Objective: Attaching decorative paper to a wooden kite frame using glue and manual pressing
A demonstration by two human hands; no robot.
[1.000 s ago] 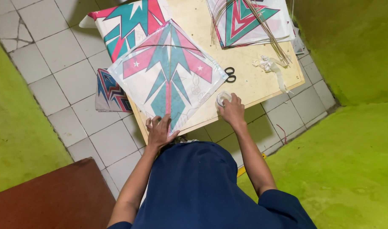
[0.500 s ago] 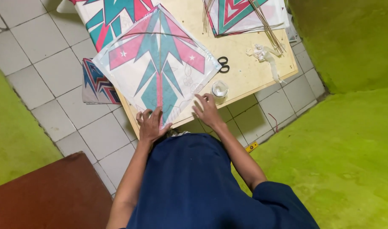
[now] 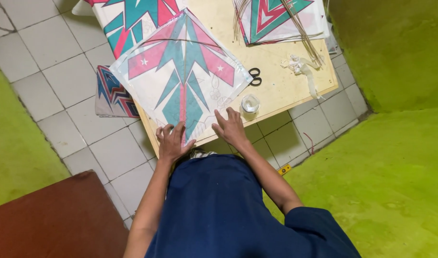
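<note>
In the head view, one diamond-shaped kite (image 3: 180, 79) of white paper with teal and pink print lies flat on the tabletop (image 3: 276, 91), its lowest corner at the near edge. The left hand (image 3: 171, 143) and right hand (image 3: 231, 126) rest spread and flat on either side of that corner, gripping nothing. The kite looks light, thin and easily torn; its stick frame seems the safest place to hold. Beyond the kite lie two more printed sheets, one pair of scissors (image 3: 254, 76) and one small roll of tape (image 3: 250, 102).
</note>
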